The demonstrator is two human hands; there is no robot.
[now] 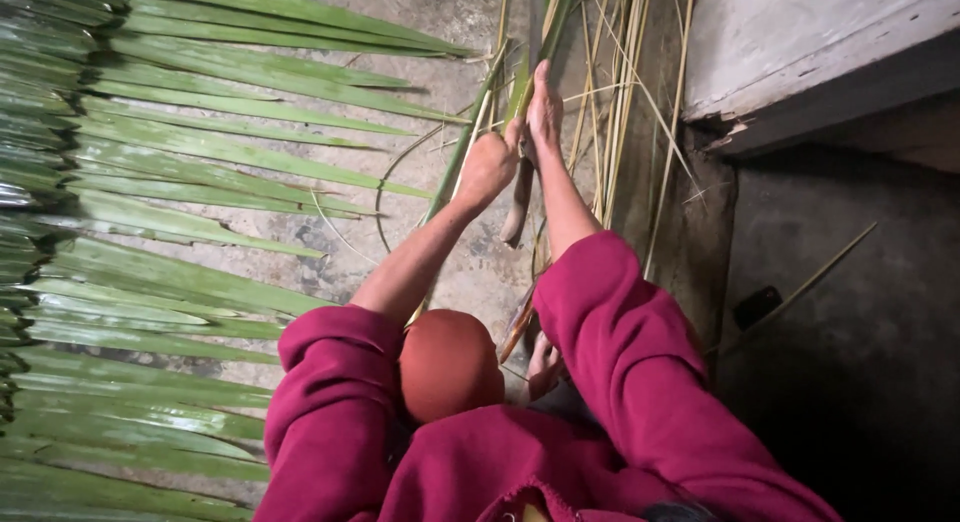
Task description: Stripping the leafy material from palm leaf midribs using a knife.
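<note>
While both hands (pixel 515 142) grip it, leaf strip (pixel 522 82) upright, pointing away.

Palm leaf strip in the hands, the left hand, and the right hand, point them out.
palm leaf strip (pixel 519 90), head view, green part above the fist.
left hand (pixel 487 167), head view, back of fist.
right hand (pixel 544 112), head view, back of hand.

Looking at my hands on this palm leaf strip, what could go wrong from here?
The left hand seems to grip a blade against the green leaf strip right beside the right hand; a slip could nick those fingers. The strip's thin edge might also cut skin as it slides. Loose dry midribs close by could snag or poke the forearm.
</note>
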